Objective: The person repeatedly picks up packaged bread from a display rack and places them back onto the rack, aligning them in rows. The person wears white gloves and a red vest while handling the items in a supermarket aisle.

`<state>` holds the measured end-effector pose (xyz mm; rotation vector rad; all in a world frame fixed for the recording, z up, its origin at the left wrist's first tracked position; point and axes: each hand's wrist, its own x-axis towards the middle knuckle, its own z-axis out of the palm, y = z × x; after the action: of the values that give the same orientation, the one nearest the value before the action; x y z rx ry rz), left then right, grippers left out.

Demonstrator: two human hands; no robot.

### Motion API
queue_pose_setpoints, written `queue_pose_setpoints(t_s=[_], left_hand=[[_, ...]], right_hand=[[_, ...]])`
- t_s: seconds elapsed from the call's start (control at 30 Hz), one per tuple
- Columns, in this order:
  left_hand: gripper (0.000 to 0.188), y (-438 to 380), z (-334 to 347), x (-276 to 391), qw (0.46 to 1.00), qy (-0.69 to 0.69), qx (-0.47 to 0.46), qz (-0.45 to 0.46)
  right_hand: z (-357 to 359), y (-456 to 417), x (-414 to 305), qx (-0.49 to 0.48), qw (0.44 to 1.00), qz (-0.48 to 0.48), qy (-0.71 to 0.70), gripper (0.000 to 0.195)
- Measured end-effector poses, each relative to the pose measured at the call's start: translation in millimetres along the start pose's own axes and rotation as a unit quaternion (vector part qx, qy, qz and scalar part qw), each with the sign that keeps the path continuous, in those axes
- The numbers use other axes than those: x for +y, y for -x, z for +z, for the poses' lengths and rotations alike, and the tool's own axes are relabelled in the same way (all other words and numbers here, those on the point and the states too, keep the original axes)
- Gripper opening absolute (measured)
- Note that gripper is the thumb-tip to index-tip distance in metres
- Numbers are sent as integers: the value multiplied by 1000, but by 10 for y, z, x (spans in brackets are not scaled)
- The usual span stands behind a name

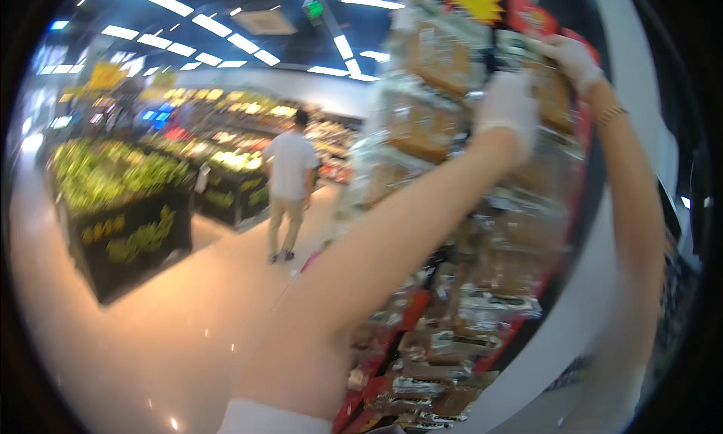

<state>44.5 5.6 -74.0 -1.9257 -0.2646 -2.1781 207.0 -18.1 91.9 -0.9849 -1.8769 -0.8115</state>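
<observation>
Both hands wear thin white gloves and reach up to a hanging display of clear plastic food packets with brown contents. My right hand (573,61), with a bracelet on its wrist, pinches the top edge of a brown-filled packet (552,98) at the upper right of the display. My left hand (506,109) is raised just left of that packet, its back towards me; blur and the hand itself hide its fingers. Beside it hang more packets, one at upper left (440,55) and another below that (423,126).
Red and yellow price signs (469,0) top the display, and a pale panel (638,78) borders its right side. Lower rows hold several packets (500,301). A person (291,168) stands in the aisle (186,343), near a vegetable stand (130,242).
</observation>
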Motion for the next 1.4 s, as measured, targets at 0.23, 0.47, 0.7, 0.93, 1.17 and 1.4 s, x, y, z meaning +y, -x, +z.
queue_pose_setpoints(t_s=[0.23, 0.47, 0.7, 0.93, 1.17, 1.4], left_hand=[[38, -91, -115, 6, 996, 15, -18, -80], [37, -120, -104, -8, 983, 102, -60, -138], [38, -136, -108, 4, 979, 123, -65, -151], [37, -145, -115, -4, 976, 154, -58, -143], [36, -150, -176, 33, 971, 162, -78, -155], [35, -133, -221, 87, 981, 103, -80, -146]], right_hand=[[64, 35, -254, 72, 980, 98, -157, 20], [30, 43, -240, 70, 978, 125, -149, 22], [23, -13, -228, 77, 978, 140, -135, 23], [34, -14, -239, 97, 974, 114, -168, 20], [-32, -128, -143, 56, 966, 211, -140, 17], [31, -230, -175, 55, 985, 95, 132, 23]])
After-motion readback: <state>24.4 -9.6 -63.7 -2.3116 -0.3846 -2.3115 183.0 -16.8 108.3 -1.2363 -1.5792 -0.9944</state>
